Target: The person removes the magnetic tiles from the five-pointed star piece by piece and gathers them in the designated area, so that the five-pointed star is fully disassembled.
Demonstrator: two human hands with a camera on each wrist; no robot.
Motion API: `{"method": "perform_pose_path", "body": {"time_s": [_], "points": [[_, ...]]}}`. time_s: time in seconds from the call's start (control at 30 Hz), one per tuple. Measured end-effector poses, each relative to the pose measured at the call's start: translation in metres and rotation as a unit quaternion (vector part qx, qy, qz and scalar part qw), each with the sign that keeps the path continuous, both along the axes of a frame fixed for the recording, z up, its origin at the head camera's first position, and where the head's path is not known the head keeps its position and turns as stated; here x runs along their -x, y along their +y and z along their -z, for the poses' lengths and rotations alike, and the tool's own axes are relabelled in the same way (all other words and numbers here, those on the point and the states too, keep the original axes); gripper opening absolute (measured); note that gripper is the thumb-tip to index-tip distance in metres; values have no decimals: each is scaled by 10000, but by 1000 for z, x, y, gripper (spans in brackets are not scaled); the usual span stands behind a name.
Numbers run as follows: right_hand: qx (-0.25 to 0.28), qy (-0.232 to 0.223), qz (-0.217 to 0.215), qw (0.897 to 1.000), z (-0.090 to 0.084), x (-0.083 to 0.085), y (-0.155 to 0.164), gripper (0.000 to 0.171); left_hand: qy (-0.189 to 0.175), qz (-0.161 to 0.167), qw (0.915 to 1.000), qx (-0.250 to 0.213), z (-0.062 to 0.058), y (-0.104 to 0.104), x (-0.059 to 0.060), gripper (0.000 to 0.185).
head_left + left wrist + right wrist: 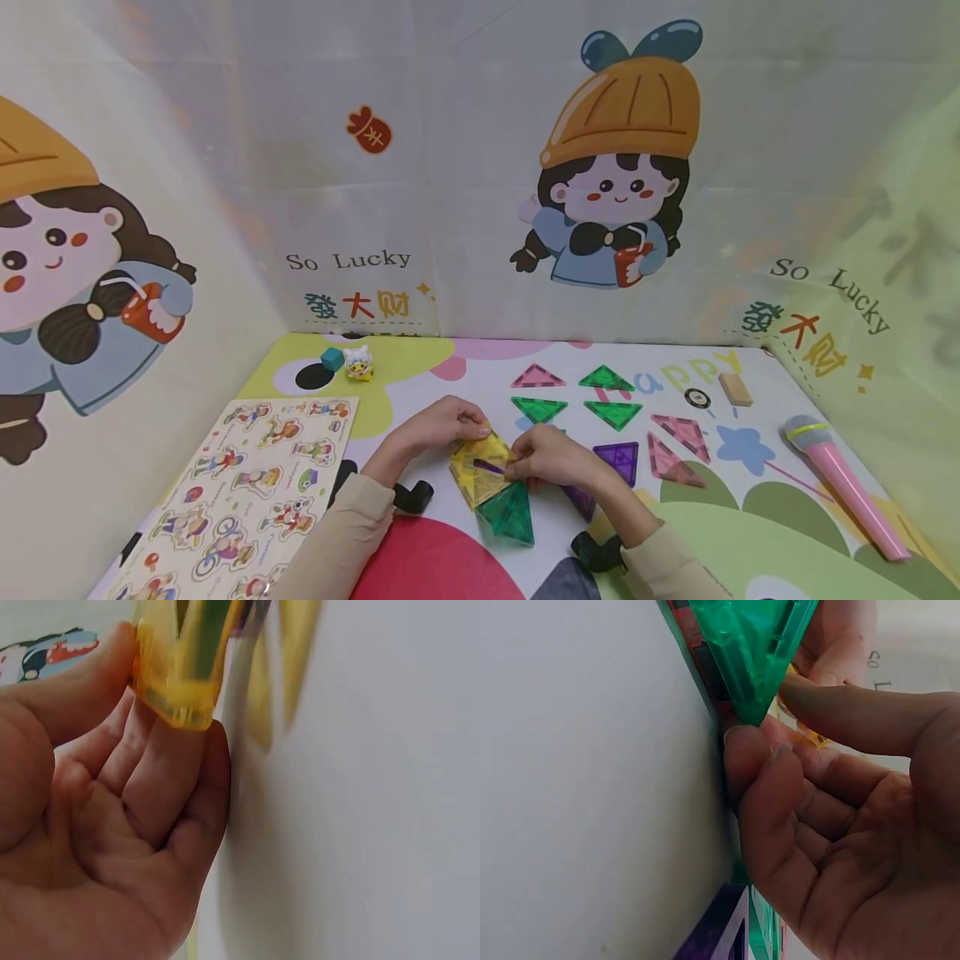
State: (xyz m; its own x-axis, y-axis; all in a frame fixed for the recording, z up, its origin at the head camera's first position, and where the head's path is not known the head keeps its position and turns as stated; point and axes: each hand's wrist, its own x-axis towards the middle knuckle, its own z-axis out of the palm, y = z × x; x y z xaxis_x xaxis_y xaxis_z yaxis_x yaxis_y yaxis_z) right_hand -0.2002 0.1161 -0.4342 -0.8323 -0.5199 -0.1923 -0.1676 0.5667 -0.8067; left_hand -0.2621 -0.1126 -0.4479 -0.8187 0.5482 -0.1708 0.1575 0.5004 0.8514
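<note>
In the head view, my left hand (442,423) pinches the upper edge of a yellow translucent magnetic tile (471,485) between thumb and fingers; the left wrist view shows its yellow frame (176,701) at the thumb tip. My right hand (555,457) has thumb and fingertips together at the right side of the yellow piece. They pinch a narrow purple tile (490,467), seen almost edge-on over the yellow. Joined below the yellow is a green tile piece (510,514), whose corner (217,637) overlaps the yellow frame in the left wrist view. The right fingertips hide part of the purple tile.
Purple triangle tiles (617,462) lie right of my right hand, with pink triangles (675,475) beyond. Green triangles (611,414) and a pink one (537,377) lie farther back. A puzzle board (251,483) is at left, a toy microphone (851,492) at right, a small figurine (358,364) behind.
</note>
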Motion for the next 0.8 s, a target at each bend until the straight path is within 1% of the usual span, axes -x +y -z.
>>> {"method": "perform_pose_path", "body": {"time_s": [0.07, 0.17, 0.27, 0.33, 0.4, 0.5, 0.63, 0.7, 0.8], "points": [[-21, -2, 44, 10000, 0, 0, 1, 17, 75, -218, 9997, -67, -1, -3, 5, 16], [-10, -56, 100, 9999, 1, 1, 3, 11, 251, -787, 9965, -97, 0, -10, 14, 16], [-32, -128, 123, 9998, 2, 1, 4, 10, 327, -1439, 9888, -204, 5, -17, 22, 16], [-70, -120, 132, 9998, 3, -1, 4, 9, 313, -1744, 9838, -266, 9, -16, 28, 16], [-141, -44, 139, 9998, 3, -4, 3, 9, 288, -1929, 9803, -299, 11, -13, 34, 16], [-214, 51, 130, 9997, 3, -7, -2, 9, 334, -2125, 9764, -171, 12, -6, 48, 16], [-261, 39, 107, 9996, 4, -6, -7, 10, 607, -2386, 9690, 189, 10, -3, 67, 19], [-277, 17, 123, 9995, 3, -5, -7, 10, 811, -2466, 9647, 432, 8, -1, 73, 21], [-292, 8, 116, 9995, 2, -3, -6, 10, 991, -2592, 9581, 707, 5, 3, 75, 22]]}}
